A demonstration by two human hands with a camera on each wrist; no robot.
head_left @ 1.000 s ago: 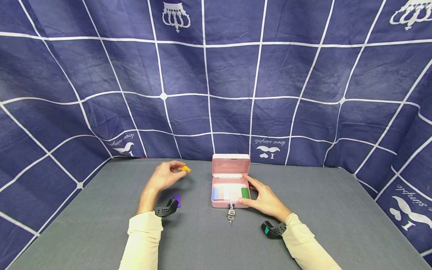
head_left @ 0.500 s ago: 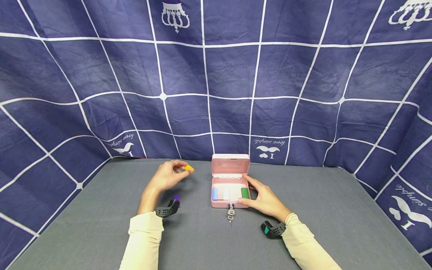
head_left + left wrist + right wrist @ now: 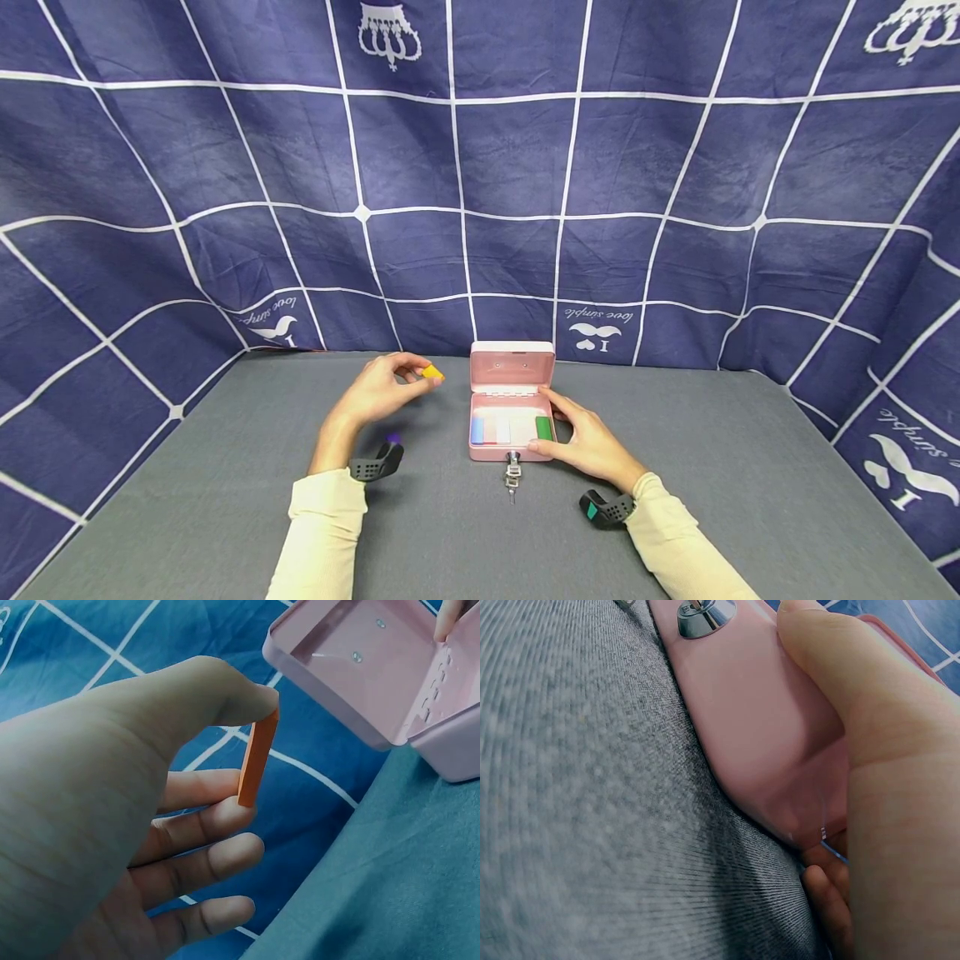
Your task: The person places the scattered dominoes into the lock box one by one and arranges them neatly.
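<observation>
My left hand [image 3: 375, 390] pinches a thin yellow-orange block [image 3: 432, 372] between thumb and fingers, held to the left of a pink cash box. In the left wrist view the block [image 3: 257, 761] looks orange and stands on edge, with the other fingers loosely bent below. The pink cash box [image 3: 489, 454] sits with its lid up. Inside lie a light blue block [image 3: 477, 431] at the left, a green block [image 3: 543, 428] at the right and whitish pieces between. My right hand [image 3: 588, 442] grips the box's right side, thumb at the front rim.
Keys [image 3: 513, 481] hang from the lock [image 3: 705, 619] on the box's front. A purple block [image 3: 393, 438] lies on the grey table [image 3: 450, 542], partly hidden by the left wrist's strap. Behind the table hangs a blue cloth [image 3: 510, 167] with white lines.
My left hand has moved slightly right with the yellow-orange block, nearer the box. Its wrist strap now covers more of the purple block. My right hand stays on the box.
</observation>
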